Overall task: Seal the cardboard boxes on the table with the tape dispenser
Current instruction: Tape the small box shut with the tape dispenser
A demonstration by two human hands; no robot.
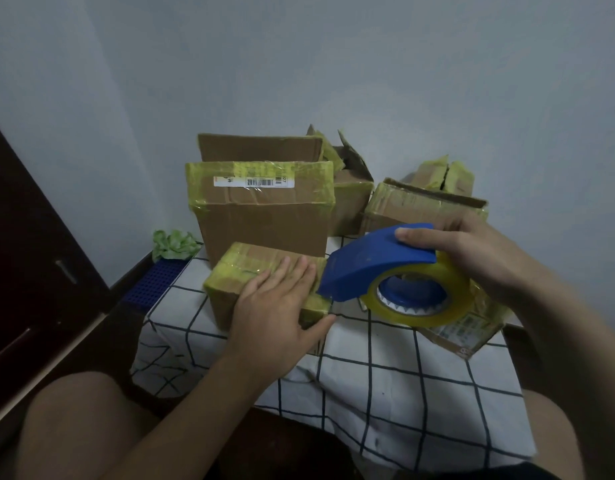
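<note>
2 hands: both at centre frame, over a table of cardboard boxes.
Left hand (pixel 281 306): lies flat on top of the small box (pixel 236 271), fingers straight and together, thumb spread toward the box's near right corner. It presses down and grips nothing.
Small box: centre frame on the tablecloth (pixel 385 375), flaps down, wrapped in yellowish tape.
Right hand (pixel 465 251): right of centre, fingers curled over the top of the tape dispenser (pixel 368 265), holding it. Thumb hidden.
Tape dispenser: blue housing, tilted nose-down to the left. Nose sits at the small box's right end, just beside the left fingertips; cannot tell if it touches the cardboard.
Tape roll (pixel 420 306): yellowish clear, seated on the dispenser's blue hub, below the right hand.
Large box (pixel 261 223): directly behind the small box, barcode label on its taped upper band.
Rear box (pixel 351 192): upper centre, behind the large box, flaps up.
Right box (pixel 413 206): behind the right hand, top open.
Labelled box (pixel 468 330): lower right, partly hidden by the tape roll, printed label up.
Tablecloth: white with dark grid lines.
Left of table: crumpled green material (pixel 174 244), blue gridded panel (pixel 153 282), dark wooden door (pixel 29 237) at the frame's left edge.
Bottom left: bare knee (pixel 74 427).
</note>
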